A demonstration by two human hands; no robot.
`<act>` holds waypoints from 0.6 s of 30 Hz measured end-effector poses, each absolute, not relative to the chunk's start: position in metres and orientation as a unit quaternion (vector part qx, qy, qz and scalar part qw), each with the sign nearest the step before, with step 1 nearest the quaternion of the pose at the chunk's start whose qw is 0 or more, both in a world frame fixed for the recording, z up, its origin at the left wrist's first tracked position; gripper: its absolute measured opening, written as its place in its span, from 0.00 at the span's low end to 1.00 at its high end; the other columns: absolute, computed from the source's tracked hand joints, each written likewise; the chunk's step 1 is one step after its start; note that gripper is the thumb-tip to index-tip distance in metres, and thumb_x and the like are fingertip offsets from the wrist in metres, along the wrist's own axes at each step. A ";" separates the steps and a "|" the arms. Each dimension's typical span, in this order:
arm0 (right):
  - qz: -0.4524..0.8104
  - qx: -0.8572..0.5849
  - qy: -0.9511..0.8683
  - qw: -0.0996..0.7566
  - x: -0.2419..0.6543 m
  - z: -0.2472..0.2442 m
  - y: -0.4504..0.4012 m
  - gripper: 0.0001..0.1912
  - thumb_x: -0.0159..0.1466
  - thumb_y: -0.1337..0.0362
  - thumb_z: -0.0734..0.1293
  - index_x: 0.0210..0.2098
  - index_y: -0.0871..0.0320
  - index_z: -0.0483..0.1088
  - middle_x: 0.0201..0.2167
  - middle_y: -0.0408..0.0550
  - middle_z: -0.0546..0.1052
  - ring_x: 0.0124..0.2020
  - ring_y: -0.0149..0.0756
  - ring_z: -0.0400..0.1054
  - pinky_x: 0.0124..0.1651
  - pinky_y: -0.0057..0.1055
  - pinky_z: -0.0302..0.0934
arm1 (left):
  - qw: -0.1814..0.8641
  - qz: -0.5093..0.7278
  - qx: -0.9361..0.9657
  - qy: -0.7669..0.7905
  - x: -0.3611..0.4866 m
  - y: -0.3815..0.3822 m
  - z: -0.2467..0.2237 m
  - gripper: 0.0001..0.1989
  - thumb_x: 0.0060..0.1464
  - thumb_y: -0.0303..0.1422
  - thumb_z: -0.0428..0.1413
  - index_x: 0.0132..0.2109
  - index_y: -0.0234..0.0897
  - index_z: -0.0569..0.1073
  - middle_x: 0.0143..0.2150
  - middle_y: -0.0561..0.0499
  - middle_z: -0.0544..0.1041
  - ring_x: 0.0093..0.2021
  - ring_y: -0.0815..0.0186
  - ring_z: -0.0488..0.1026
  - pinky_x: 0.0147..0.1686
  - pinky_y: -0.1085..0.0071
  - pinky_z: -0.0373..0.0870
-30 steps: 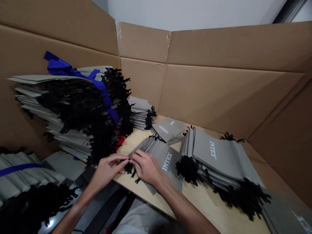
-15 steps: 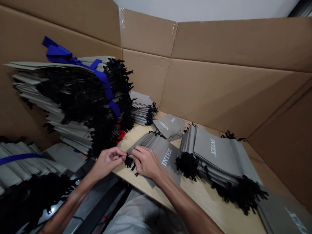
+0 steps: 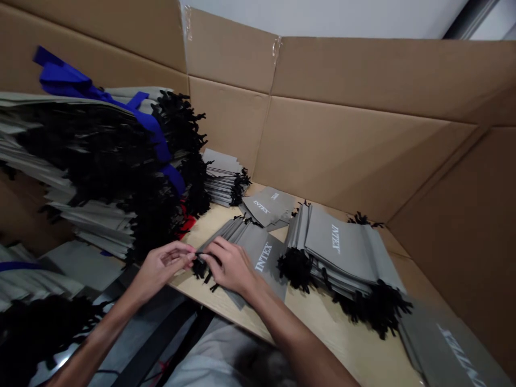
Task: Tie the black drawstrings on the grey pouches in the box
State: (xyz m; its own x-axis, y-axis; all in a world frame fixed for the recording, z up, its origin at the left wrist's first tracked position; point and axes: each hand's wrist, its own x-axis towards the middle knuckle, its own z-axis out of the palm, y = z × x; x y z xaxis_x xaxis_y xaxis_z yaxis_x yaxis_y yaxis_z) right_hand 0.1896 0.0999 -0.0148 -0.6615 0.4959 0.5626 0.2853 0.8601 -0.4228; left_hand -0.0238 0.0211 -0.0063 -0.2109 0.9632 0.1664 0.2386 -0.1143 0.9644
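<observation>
Both hands are brought together low in the head view: the left hand (image 3: 161, 263) is pinched closed on the black drawstring cords (image 3: 200, 266) of the grey drawstring bags (image 3: 253, 244), and the right hand (image 3: 229, 267) is curled over the same cords, its fingers just beside the left fingertips. Those bags, printed INTEX, are fanned in a stack on a pale wooden board (image 3: 334, 333), with the cords bunched at the corner nearest the hands. A larger pile of bags (image 3: 338, 242) is laid to the right, and a small stack (image 3: 221, 180) is set behind. A tall heap of bags (image 3: 92, 150), crossed by a blue strap (image 3: 141, 121), is stacked at left against a cardboard wall (image 3: 355, 156)
</observation>
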 end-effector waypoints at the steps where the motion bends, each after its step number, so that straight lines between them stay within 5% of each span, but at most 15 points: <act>1: 0.153 -0.221 -0.897 0.351 0.190 -0.014 0.099 0.08 0.79 0.62 0.64 0.46 0.52 0.76 0.44 0.44 0.79 0.41 0.34 0.75 0.41 0.29 0.61 | 0.345 0.529 0.527 0.570 -0.025 0.022 -0.007 0.19 0.51 0.49 0.72 0.40 0.38 0.86 0.30 0.49 0.85 0.32 0.59 0.82 0.34 0.69 0.78; 8: 0.319 -0.229 -0.817 0.423 0.192 -0.009 0.101 0.09 0.76 0.60 0.67 0.44 0.54 0.79 0.39 0.43 0.77 0.30 0.29 0.69 0.38 0.27 0.62 | 0.320 0.555 0.507 0.576 -0.027 0.024 -0.014 0.21 0.58 0.50 0.68 0.49 0.40 0.83 0.33 0.52 0.82 0.31 0.62 0.79 0.34 0.71 0.76; 13: 0.358 -0.234 -0.791 0.439 0.194 -0.006 0.107 0.15 0.78 0.61 0.64 0.39 0.56 0.80 0.33 0.43 0.78 0.32 0.32 0.69 0.36 0.27 0.60 | 0.305 0.571 0.499 0.576 -0.024 0.024 -0.014 0.19 0.56 0.48 0.69 0.46 0.40 0.78 0.30 0.57 0.75 0.27 0.66 0.75 0.29 0.73 0.72; 18: 0.367 -0.247 -0.783 0.438 0.195 -0.007 0.108 0.18 0.79 0.61 0.62 0.36 0.57 0.80 0.33 0.45 0.80 0.33 0.33 0.71 0.37 0.28 0.61 | 0.321 0.570 0.495 0.572 -0.022 0.022 -0.010 0.21 0.58 0.50 0.68 0.48 0.39 0.77 0.32 0.54 0.80 0.27 0.65 0.77 0.30 0.71 0.75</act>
State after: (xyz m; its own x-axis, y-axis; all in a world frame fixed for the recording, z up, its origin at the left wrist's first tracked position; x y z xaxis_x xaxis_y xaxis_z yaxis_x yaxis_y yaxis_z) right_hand 0.1952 0.1085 -0.0066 -0.4949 0.7078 0.5041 0.0661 0.6091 -0.7903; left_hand -0.0221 0.0222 -0.0100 -0.3041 0.9323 0.1956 0.2002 -0.1381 0.9700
